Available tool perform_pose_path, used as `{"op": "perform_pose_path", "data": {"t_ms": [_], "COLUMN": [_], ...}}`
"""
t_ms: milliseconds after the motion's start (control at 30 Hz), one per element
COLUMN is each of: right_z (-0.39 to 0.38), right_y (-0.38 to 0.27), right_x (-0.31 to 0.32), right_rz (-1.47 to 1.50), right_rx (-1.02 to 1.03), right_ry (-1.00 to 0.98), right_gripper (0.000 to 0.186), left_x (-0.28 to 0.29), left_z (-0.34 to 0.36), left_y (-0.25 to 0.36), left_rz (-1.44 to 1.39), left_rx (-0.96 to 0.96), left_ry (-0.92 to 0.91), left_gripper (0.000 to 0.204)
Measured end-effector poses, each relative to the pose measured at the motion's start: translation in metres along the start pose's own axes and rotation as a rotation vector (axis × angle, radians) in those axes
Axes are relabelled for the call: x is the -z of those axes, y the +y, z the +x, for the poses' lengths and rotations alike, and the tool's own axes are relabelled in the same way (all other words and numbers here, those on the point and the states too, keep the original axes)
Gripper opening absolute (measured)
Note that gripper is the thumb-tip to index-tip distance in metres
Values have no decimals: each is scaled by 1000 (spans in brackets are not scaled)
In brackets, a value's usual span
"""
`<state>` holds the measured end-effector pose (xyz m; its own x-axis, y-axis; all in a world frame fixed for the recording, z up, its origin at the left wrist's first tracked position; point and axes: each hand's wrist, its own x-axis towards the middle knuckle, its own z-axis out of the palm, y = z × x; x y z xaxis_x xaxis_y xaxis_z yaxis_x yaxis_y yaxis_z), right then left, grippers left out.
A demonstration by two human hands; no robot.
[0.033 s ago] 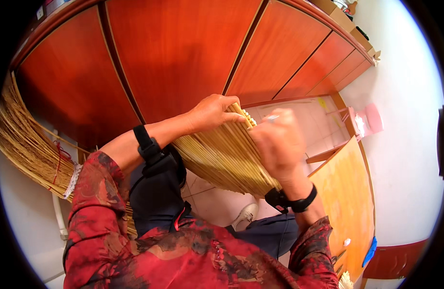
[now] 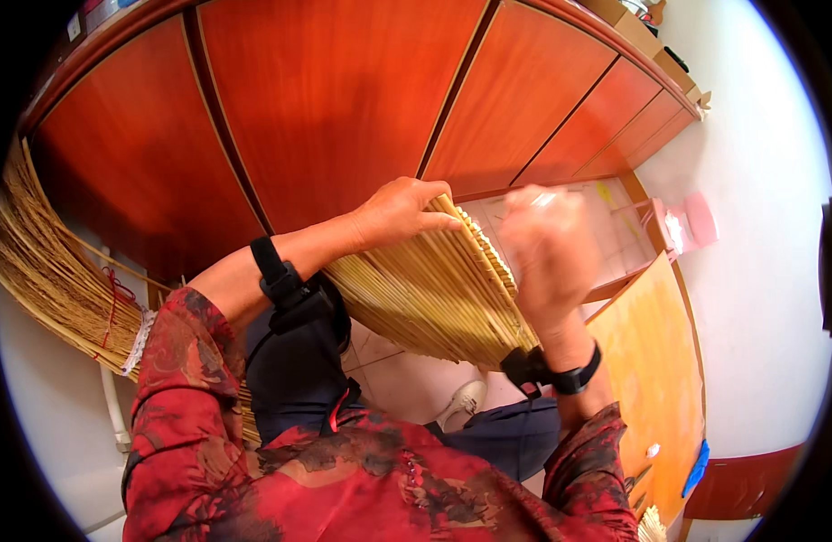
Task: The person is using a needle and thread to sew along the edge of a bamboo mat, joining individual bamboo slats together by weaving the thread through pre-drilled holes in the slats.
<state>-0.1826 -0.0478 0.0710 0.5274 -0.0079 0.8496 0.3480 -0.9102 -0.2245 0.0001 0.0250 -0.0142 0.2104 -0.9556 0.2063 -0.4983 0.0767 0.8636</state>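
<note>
A stiff panel of straw-coloured stalks (image 2: 425,289), laid side by side in a flat sheet, slants in front of me over my lap. My left hand (image 2: 407,212) grips its upper corner, with the thumb on the near face and the fingers bent over the top edge. Off the panel's right edge, where the cut stalk ends show, my right hand (image 2: 551,248) is raised and smeared by motion. Its fingers are curled in. A small pale glint shows at them, too blurred to name. Black straps circle both wrists.
A bundle of long broom stalks (image 2: 68,262), tied with red string, leans at the left. Red-brown cabinet doors (image 2: 335,99) stand ahead. To the right are a wooden board (image 2: 655,352), a pink chair (image 2: 701,221) and a blue item (image 2: 695,470).
My right hand has moved right, away from the panel's edge, baring more of the stalk ends. The left hand keeps its grip in the same place.
</note>
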Motion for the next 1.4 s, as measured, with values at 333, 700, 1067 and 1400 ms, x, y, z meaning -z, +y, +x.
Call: {"op": "perform_pose_path", "data": {"t_ms": [333,700,1067,1400], "right_z": [-31,-283,-170,-184], "right_y": [-51,-126,-130,-97], "right_x": [46,208,106,-19], "right_rz": [857,408,-310,690], "right_rx": [-1071,-1621,-1232,-1785], "right_ry": [134,643,-169,-249], "right_gripper": [14,12,23,23], "left_x": [46,-42,-108,-94], "left_z": [-19,-66,-116,-122], "left_y": [30,-2,-21,-9], "left_rz": [178,518,430,364], "left_rx": [-43,-499,-627,-590], "left_ry": [227,568,262,105], "left_gripper": [21,28,40,41]}}
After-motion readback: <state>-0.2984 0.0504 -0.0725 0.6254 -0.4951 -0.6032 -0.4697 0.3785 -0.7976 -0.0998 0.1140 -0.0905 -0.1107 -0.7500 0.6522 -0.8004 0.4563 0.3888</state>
